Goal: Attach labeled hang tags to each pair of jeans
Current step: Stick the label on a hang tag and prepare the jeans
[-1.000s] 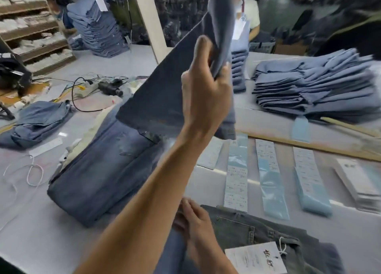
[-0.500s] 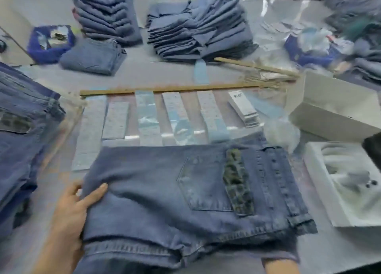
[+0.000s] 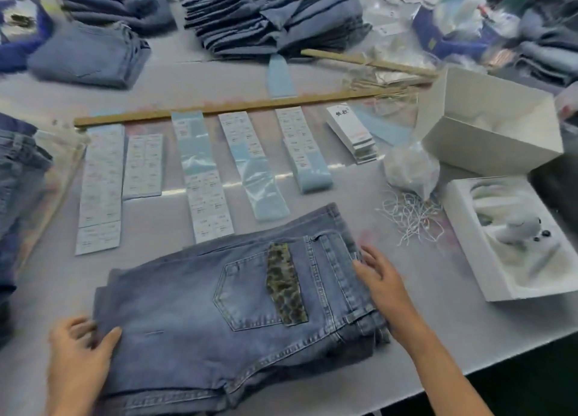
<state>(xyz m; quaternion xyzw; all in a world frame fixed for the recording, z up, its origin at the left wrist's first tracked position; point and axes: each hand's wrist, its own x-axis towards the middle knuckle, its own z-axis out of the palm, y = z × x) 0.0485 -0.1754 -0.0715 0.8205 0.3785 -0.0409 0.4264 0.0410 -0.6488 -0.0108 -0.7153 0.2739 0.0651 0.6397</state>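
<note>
Head view: folded jeans [image 3: 237,315] flat between 2 slack-fingered grips, left hand [image 3: 78,353], right hand [image 3: 380,278].

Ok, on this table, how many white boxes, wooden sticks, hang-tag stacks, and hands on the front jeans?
Open white cardboard boxes: 2
Long thin wooden sticks: 2
Stack of white paper hang tags: 1
Hands on the folded blue denim jeans, left hand and right hand: 2
Total: 7
</note>
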